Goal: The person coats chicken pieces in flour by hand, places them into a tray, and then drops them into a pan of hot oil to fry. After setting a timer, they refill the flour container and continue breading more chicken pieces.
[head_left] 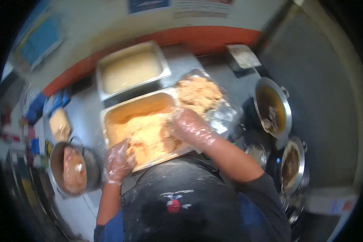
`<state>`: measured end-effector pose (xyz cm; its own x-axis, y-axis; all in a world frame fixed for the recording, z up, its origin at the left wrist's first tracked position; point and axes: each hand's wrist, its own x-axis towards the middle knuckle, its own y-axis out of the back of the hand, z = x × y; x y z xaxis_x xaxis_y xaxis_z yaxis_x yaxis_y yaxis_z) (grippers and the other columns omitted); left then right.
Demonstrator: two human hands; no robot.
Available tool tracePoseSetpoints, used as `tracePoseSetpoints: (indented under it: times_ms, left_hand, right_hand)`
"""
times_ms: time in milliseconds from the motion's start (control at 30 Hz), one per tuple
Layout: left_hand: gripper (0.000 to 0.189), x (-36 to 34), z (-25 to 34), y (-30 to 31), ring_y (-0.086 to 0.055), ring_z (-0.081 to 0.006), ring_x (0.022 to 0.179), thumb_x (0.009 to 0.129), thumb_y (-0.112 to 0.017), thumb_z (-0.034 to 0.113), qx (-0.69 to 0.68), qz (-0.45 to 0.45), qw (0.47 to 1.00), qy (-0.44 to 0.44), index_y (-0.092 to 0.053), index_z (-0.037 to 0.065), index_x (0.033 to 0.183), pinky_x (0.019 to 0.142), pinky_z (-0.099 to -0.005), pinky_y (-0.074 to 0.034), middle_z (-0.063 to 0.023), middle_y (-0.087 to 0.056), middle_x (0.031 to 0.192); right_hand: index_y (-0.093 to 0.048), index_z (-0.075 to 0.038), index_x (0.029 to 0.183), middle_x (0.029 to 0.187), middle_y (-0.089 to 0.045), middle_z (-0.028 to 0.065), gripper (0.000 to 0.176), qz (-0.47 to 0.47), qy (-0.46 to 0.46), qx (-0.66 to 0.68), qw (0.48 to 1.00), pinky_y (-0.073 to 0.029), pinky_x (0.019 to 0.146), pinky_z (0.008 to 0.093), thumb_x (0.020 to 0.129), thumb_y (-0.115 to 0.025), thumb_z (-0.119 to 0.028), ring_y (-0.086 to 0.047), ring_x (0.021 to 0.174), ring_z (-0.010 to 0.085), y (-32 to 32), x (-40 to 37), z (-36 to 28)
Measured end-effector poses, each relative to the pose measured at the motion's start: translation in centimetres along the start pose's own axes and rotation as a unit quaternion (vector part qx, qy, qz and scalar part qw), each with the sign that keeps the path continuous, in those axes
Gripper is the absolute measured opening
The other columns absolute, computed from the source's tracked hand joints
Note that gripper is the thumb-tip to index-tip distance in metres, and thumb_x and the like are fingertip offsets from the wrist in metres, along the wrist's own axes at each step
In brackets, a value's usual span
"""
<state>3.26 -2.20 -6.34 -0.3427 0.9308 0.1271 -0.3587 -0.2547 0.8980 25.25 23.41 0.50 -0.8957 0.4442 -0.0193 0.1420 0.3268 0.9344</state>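
Note:
A metal pan (159,162) of pale orange breading flour (143,131) lies right in front of me. My left hand (120,161), in a clear plastic glove, is at its front left corner with fingers apart, flour on the fingertips. My right hand (192,128), gloved the same way, reaches over the pan's right side. Its fingers point down toward the flour and are blurred, and I cannot tell if they hold anything. Beside that hand, a heap of breaded pieces (199,93) rests on clear plastic sheeting (224,121).
Behind the pan stands a deeper pan (165,74) of pale batter. On the left is a pot (57,165) with a plastic bag of raw meat (74,173). To the right, a wok of oil (266,99) holds frying pieces, with a second wok (291,163) nearer me.

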Motion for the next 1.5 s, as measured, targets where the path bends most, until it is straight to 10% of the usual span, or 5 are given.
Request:
tracePoseSetpoints:
  times_ms: [333, 433, 933, 1133, 1500]
  left_hand:
    - [0.074, 7.0, -3.8, -8.3, -0.068, -0.049, 0.128, 0.102, -0.07, 0.05, 0.092, -0.139, 0.977, 0.135, -0.059, -0.003, 0.153, 0.104, -0.0566, -0.056, -0.0342, -0.07, 0.138]
    - [0.059, 10.8, -5.7, -10.8, -0.07, -0.0452, 0.105, 0.096, -0.076, 0.045, -0.246, -0.166, 0.83, 0.473, -0.066, 0.009, 0.142, 0.093, -0.0639, -0.055, -0.0214, -0.07, 0.13]
    - [0.04, 11.0, 1.2, -10.8, -0.072, -0.038, 0.089, 0.086, -0.078, 0.032, -0.067, -0.286, 0.895, 0.335, -0.074, 0.008, 0.117, 0.078, -0.0528, -0.059, -0.0148, -0.075, 0.102]
    - [0.034, 10.5, 1.0, -9.1, -0.075, -0.0367, 0.088, 0.081, -0.079, 0.024, 0.029, -0.368, 0.889, 0.272, -0.076, 0.006, 0.111, 0.076, -0.0473, -0.06, -0.0158, -0.077, 0.094]
    - [0.035, 9.0, -7.3, -10.0, -0.072, -0.029, 0.084, 0.089, -0.075, 0.021, -0.2, -0.266, 0.89, 0.313, -0.073, 0.006, 0.12, 0.072, -0.0417, -0.058, -0.0112, -0.075, 0.096]
  right_hand:
    - [-0.078, -0.005, 0.105, 0.102, -0.073, 0.0183, 0.022, 0.344, -0.083, -0.021, 0.935, -0.06, 0.091, 0.05, 0.087, -0.079, -0.017, -0.073, 0.1, 0.0402, 13.6, -26.2, 11.7]
    - [-0.079, -0.008, 0.103, 0.097, -0.073, 0.0146, 0.017, 0.398, -0.187, -0.104, 0.892, -0.062, 0.092, 0.0489, 0.087, -0.077, -0.012, -0.074, 0.097, 0.0353, 14.9, -38.1, 17.7]
    - [-0.079, -0.001, 0.114, 0.118, -0.079, 0.0236, 0.024, 0.264, -0.644, -0.056, 0.716, -0.062, 0.098, 0.0494, 0.096, -0.066, -0.008, -0.077, 0.114, 0.0407, 4.8, -75.8, 46.9]
    - [-0.082, -0.008, 0.12, 0.122, -0.081, 0.019, 0.025, 0.269, -0.656, -0.184, 0.681, -0.061, 0.102, 0.0479, 0.1, -0.068, -0.011, -0.076, 0.115, 0.0376, 12.6, -70.1, 44.0]
    - [-0.081, -0.007, 0.121, 0.118, -0.082, 0.0133, 0.035, 0.35, 0.07, 0.035, 0.933, -0.061, 0.103, 0.0472, 0.087, -0.075, -0.011, -0.078, 0.112, 0.0324, 12.7, -25.3, 17.8]
